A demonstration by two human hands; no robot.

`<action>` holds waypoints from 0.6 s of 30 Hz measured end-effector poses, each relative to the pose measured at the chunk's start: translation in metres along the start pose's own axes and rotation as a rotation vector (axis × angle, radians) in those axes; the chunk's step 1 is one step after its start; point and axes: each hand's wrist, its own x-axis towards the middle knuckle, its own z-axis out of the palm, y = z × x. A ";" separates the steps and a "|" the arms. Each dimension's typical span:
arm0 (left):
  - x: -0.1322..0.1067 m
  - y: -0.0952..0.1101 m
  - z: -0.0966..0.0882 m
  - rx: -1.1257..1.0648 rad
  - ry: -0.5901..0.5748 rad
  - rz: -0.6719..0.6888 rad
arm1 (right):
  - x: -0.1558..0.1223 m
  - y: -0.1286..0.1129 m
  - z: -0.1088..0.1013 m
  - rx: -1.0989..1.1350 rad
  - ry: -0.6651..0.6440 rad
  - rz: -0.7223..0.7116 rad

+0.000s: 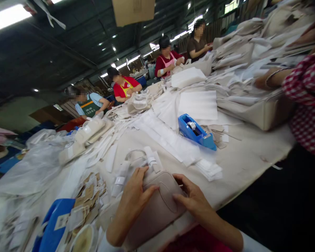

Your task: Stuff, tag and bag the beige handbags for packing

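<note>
A beige bag (pixel 157 218) is sitting close in front of the wearer at the tabletop (pixel 248 157), between 2 bare hands. The left hand (pixel 136 190) is touching its upper left part, the fingers reaching over the top and the thumb spreading apart from them; whether they are pinching the bag, I cannot tell. The right hand (pixel 190 194) is holding the right edge, its fingers curling against the edge and its thumb resting on the panel. White strips (pixel 170 140) are lying beyond the bag, with a blue tape dispenser (pixel 196 132) standing just beside them. To the left, a heap of tags (pixel 90 192) is lying near a blue plastic holder (pixel 54 224). At the right, a person's checked sleeve (pixel 304 82) is extending toward a pile of beige bags (pixel 238 52). Along the far side, 4 co-workers (pixel 123 85) are working.
</note>
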 end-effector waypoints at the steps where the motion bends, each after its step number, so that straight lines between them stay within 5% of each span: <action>1: 0.005 0.002 -0.003 -0.033 -0.033 -0.025 | 0.001 -0.001 0.001 0.016 0.003 0.006; 14: 0.026 0.004 -0.019 -0.115 -0.377 -0.273 | 0.010 0.001 0.011 0.073 0.030 -0.044; 18: 0.031 0.013 -0.019 -0.110 -0.523 -0.243 | 0.008 0.011 0.015 -0.001 0.082 -0.150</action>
